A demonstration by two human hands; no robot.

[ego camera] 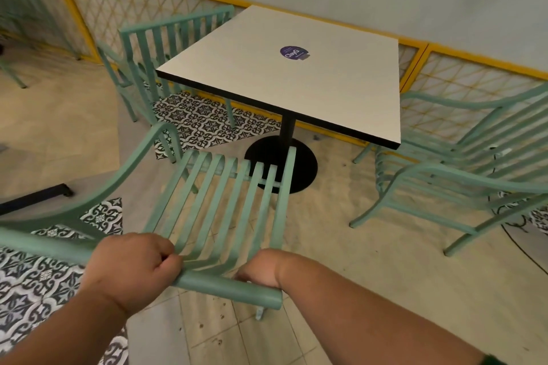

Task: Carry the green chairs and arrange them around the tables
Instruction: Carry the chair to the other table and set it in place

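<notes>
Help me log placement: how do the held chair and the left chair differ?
Held chair is gripped at its top rail by left hand and right hand; left chair stands untouched. Held chair is at the table's near side, left chair by its far-left corner. Both green, slatted.

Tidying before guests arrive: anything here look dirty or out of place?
Dark specks dot the floor tiles under the held chair, and a black cable trails across the floor by the right chair.
</notes>
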